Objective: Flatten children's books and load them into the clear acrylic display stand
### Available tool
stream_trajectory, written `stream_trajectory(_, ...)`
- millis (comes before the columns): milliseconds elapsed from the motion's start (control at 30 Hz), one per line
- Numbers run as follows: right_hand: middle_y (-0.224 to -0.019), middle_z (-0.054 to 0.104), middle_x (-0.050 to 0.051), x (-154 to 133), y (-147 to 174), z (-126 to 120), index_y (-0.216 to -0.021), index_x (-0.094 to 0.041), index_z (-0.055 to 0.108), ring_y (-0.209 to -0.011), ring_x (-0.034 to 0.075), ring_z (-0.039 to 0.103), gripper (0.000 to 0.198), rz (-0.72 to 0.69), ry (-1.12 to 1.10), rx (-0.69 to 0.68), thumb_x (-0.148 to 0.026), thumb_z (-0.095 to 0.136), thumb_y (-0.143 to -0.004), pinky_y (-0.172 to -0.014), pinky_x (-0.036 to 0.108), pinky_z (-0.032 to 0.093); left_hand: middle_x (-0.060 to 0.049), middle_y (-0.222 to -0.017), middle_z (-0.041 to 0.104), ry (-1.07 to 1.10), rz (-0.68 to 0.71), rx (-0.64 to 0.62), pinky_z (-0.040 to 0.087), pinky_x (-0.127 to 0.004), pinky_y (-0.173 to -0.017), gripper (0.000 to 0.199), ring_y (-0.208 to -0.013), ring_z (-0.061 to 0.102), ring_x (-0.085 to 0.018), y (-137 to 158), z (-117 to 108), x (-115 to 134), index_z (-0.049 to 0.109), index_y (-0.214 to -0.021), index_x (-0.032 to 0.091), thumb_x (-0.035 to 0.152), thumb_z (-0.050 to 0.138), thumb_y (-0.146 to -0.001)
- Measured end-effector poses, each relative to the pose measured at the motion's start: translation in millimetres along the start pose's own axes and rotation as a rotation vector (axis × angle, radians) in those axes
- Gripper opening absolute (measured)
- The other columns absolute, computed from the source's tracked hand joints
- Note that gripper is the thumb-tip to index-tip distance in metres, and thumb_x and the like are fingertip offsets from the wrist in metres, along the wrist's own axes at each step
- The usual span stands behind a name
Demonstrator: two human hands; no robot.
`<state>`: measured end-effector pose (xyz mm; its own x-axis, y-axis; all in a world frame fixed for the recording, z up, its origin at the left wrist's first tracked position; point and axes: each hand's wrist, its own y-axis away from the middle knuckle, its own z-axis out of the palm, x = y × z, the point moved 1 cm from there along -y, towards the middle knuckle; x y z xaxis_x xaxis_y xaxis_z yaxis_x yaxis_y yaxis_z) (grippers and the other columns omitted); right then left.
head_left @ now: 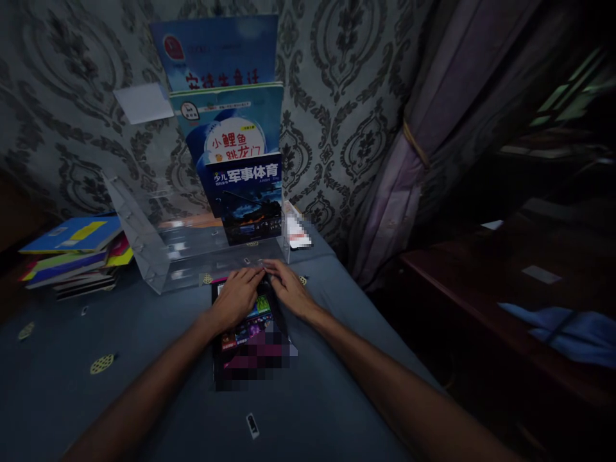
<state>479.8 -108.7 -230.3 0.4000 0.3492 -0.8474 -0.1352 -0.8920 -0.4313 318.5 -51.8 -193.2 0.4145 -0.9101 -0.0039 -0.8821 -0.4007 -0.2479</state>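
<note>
A dark book (260,326) with a colourful printed cover lies flat on the cloth-covered table, its near part blurred out by pixelation. My left hand (237,296) rests on its upper left part, fingers stretched toward the far right corner. At that corner is my right hand (287,290), fingers extended leftward so that the fingertips of both hands nearly meet. Whether the right fingertips touch the cover cannot be made out. Behind them, a clear acrylic rack (156,266) holds upright a dark blue book (250,199), a teal book (228,122) and a taller blue book (216,45).
Left of the rack sits a stack of books (74,253). A white item (297,228), partly pixelated, stands by the rack's right side. The table's right edge drops off beside a tied curtain (399,173). Further right is a dark red surface (481,289) with blue cloth (568,330).
</note>
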Motion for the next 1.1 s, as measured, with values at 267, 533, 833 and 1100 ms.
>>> stream_trajectory(267,-0.13,0.061,0.009,1,0,0,-0.129,-0.022,0.052,-0.119,0.02,0.061,0.048,-0.009,0.032,-0.013,-0.006,0.042,-0.084,-0.105,0.046,0.047,-0.013,-0.134,0.059,0.05,0.005,-0.017,0.042,-0.043,-0.096,0.049,-0.117,0.053,-0.027,-1,-3,-4,0.051,-0.137,0.015,0.009,0.043,-0.089)
stream_trajectory(533,-0.128,0.06,0.008,2,-2,1,-0.129,-0.022,0.053,-0.119,0.02,0.06,0.05,-0.05,0.039,-0.024,-0.007,0.043,-0.083,-0.107,0.044,0.046,-0.012,-0.139,0.058,0.094,0.031,-0.016,0.04,-0.044,-0.099,0.049,-0.123,0.05,-0.026,0,1,-9,0.051,-0.138,0.015,0.01,0.042,-0.09)
stream_trajectory(833,-0.131,0.058,0.011,-2,-3,0,-0.132,-0.02,0.052,-0.121,0.022,0.056,0.053,-0.052,0.116,-0.085,-0.006,0.042,-0.082,-0.109,0.047,0.043,-0.011,-0.138,0.059,0.111,0.059,0.0,0.04,-0.046,-0.098,0.046,-0.122,0.052,-0.027,2,-1,-11,0.056,-0.134,0.017,0.01,0.043,-0.091)
stream_trajectory(1100,-0.13,0.062,0.01,0,-4,-2,-0.132,-0.019,0.054,-0.122,0.02,0.057,0.052,-0.061,0.14,-0.105,-0.005,0.041,-0.083,-0.108,0.045,0.043,-0.01,-0.129,0.064,0.11,0.112,0.001,0.045,-0.044,-0.092,0.044,-0.113,0.058,-0.026,4,-5,-8,0.062,-0.129,0.021,0.008,0.045,-0.091)
